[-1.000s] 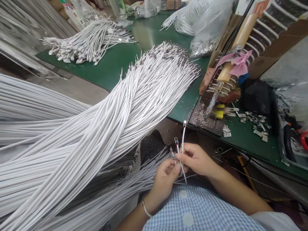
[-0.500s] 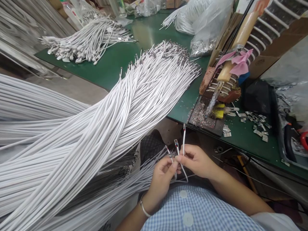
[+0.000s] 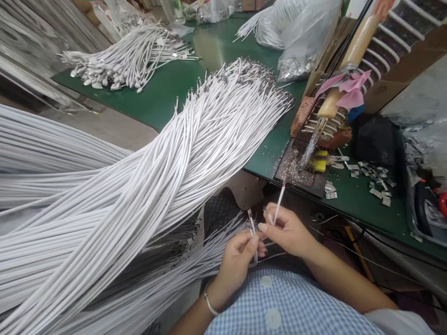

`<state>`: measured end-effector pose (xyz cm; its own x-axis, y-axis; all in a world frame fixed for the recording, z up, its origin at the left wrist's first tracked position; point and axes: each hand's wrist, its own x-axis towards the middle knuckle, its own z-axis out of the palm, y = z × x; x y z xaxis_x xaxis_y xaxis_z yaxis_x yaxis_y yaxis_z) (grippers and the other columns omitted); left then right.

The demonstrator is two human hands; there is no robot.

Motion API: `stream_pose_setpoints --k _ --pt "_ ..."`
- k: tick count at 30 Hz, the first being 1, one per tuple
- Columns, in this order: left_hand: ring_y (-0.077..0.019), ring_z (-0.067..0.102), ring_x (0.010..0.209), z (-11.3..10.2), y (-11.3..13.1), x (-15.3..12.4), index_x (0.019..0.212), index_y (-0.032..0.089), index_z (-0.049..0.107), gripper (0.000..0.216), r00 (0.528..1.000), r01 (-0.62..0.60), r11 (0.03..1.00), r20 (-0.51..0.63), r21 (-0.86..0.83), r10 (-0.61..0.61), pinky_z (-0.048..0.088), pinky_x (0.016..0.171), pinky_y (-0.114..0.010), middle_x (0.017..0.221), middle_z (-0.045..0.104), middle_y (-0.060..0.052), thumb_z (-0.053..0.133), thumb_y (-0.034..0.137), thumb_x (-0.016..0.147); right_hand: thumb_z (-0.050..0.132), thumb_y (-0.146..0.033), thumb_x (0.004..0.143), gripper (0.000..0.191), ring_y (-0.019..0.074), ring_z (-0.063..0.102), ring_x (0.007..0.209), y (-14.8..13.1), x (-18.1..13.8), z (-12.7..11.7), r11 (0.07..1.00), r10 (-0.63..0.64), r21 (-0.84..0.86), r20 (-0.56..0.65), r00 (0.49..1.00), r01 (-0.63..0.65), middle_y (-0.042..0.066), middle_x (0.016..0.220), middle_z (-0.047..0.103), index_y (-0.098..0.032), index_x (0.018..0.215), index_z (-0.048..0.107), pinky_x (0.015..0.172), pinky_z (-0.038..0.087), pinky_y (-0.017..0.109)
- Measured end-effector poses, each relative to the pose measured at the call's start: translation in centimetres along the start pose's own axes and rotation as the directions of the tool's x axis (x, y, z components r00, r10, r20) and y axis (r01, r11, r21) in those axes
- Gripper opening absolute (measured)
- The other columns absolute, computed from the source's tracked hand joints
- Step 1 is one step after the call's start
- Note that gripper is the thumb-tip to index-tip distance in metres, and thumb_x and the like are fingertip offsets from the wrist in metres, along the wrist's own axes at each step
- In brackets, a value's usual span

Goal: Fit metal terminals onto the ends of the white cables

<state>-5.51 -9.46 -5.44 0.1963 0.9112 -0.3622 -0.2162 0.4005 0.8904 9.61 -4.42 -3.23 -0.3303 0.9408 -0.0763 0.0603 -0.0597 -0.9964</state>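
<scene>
My left hand (image 3: 240,251) pinches a thin white cable (image 3: 252,225) whose stripped tip points up. Close beside it, my right hand (image 3: 284,230) is closed on another white cable (image 3: 279,202); its bare end, with a reddish tip, rises toward the table edge. Both hands are over my lap, with their fingertips almost touching. A large bundle of white cables (image 3: 195,130) lies across the table to the left, its dark ends gathered at the back. More loose white cables (image 3: 195,265) spread below, beside my left wrist.
A soldering iron (image 3: 328,107) with a wooden handle leans in a coil holder over a solder-spattered plate (image 3: 293,167). Loose metal USB plugs (image 3: 375,174) lie right of it on the green table (image 3: 164,104). Another cable pile (image 3: 122,60) is at the back left.
The cable end with a metal plug no longer shows above my hands. The cable in my right hand now tilts to the right, and my left hand's cable stands more upright.
</scene>
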Motion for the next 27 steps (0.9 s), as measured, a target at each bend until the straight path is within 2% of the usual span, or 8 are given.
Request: stream_pose_setpoints --k 2,5,7,12,17,22,27 --pt "-0.0127 0.054 0.061 0.0 0.2 0.0 0.077 0.013 0.066 0.025 0.999 -0.013 0.998 0.047 0.056 0.011 0.045 0.061 -0.025 0.067 0.058 -0.002 0.054 0.034 0.083 0.059 -0.031 0.076 0.029 0.0085 0.038 0.054 -0.1 0.1 -0.1 1.000 0.014 0.017 -0.024 1.000 -0.014 -0.004 0.063 0.039 -0.018 0.059 0.039 0.050 0.035 0.021" --pt "-0.0121 0.052 0.060 0.2 0.7 0.1 0.063 0.012 0.062 0.031 0.993 -0.050 0.977 0.119 0.208 0.025 0.043 0.061 -0.024 0.062 0.055 -0.002 0.052 0.033 0.085 0.061 -0.034 0.075 0.023 0.0088 0.040 0.051 -0.5 0.2 -0.1 0.994 0.099 0.048 -0.033 0.995 -0.097 -0.005 0.059 0.043 -0.018 0.067 0.048 0.048 0.035 0.020" --pt "-0.0122 0.051 0.061 0.2 1.0 0.1 0.061 0.012 0.062 0.032 0.991 -0.067 0.958 0.132 0.277 0.031 0.042 0.062 -0.024 0.061 0.054 -0.002 0.052 0.032 0.084 0.060 -0.036 0.076 0.021 0.0090 0.040 0.049 -0.9 0.2 -0.3 0.992 0.125 0.017 -0.061 0.990 -0.124 -0.005 0.057 0.045 -0.017 0.071 0.052 0.046 0.034 0.020" --pt "-0.0133 0.054 0.064 0.2 1.0 0.0 0.070 0.013 0.066 0.027 0.996 -0.042 0.969 0.089 0.244 0.021 0.044 0.065 -0.025 0.065 0.057 -0.002 0.054 0.032 0.083 0.047 -0.038 0.085 0.028 0.0110 0.047 0.055 -1.0 0.0 -0.6 0.990 0.051 -0.125 -0.093 0.994 -0.063 -0.001 0.060 0.052 -0.016 0.072 0.058 0.052 0.039 0.021" --pt "-0.0160 0.061 0.067 0.3 1.2 -0.2 0.085 0.012 0.070 0.030 0.997 0.021 0.980 0.074 0.196 -0.036 0.049 0.067 -0.027 0.071 0.067 -0.006 0.052 0.036 0.084 0.044 -0.042 0.087 0.034 0.0119 0.053 0.056 -0.4 -0.1 -0.5 0.995 0.082 -0.064 0.020 0.996 -0.080 0.001 0.064 0.056 -0.014 0.075 0.060 0.053 0.043 0.022" --pt "-0.0181 0.065 0.071 0.3 1.4 -0.3 0.085 0.011 0.070 0.035 0.989 0.025 0.978 0.138 0.209 -0.055 0.051 0.070 -0.030 0.080 0.072 -0.010 0.047 0.037 0.087 0.048 -0.036 0.087 0.033 0.0102 0.050 0.054 -0.2 -0.1 -0.5 0.991 0.045 -0.128 0.090 0.995 -0.034 -0.001 0.059 0.049 -0.014 0.066 0.060 0.052 0.040 0.022" --pt "-0.0181 0.066 0.070 0.4 1.6 -0.3 0.087 0.009 0.069 0.035 0.983 0.036 0.969 0.167 0.242 -0.079 0.050 0.068 -0.028 0.077 0.072 -0.011 0.047 0.036 0.087 0.055 -0.040 0.081 0.028 0.0090 0.049 0.050 -0.3 -0.1 -0.4 0.990 0.144 -0.007 0.094 0.985 -0.144 -0.001 0.063 0.052 -0.014 0.073 0.059 0.048 0.039 0.021"
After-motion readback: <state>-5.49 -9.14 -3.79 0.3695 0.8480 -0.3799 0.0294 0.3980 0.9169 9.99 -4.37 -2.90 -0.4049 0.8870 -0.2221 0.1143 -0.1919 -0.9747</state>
